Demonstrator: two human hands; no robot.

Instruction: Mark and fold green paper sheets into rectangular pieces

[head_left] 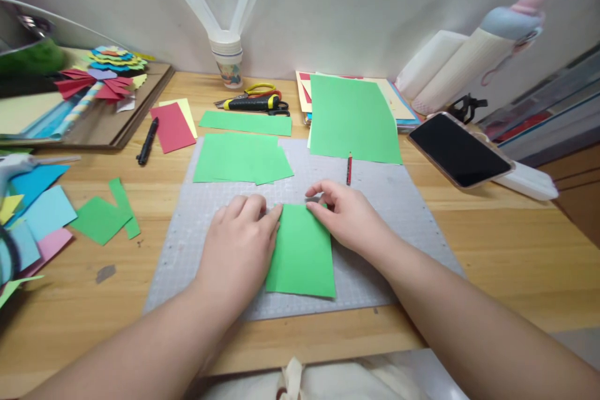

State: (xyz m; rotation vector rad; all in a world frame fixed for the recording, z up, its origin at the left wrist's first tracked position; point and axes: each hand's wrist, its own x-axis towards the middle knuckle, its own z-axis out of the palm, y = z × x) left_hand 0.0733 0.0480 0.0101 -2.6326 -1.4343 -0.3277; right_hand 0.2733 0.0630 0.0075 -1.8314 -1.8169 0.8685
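A rectangular sheet of green paper (pixel 302 256) lies on the grey cutting mat (pixel 375 237) in front of me, with a crease along its left side. My left hand (pixel 239 237) rests at its upper left edge, fingers curled and thumb side pressed onto the paper. At the upper right corner, the thumb of my right hand (pixel 349 215) touches the sheet, while its index finger curves apart above the thumb. Past my hands, more green pieces (pixel 234 159) overlap on the mat. A red and black pencil (pixel 349 170) lies just beyond my right hand.
A large green sheet (pixel 354 115) tops a paper stack. Behind lie a yellow-black cutter (pixel 248 103), scissors (pixel 260 89) and a cup of white strips (pixel 229 69). Right are a phone (pixel 462 150) and a bottle (pixel 478 50); left, a black pen (pixel 148 142) and paper scraps (pixel 100 220).
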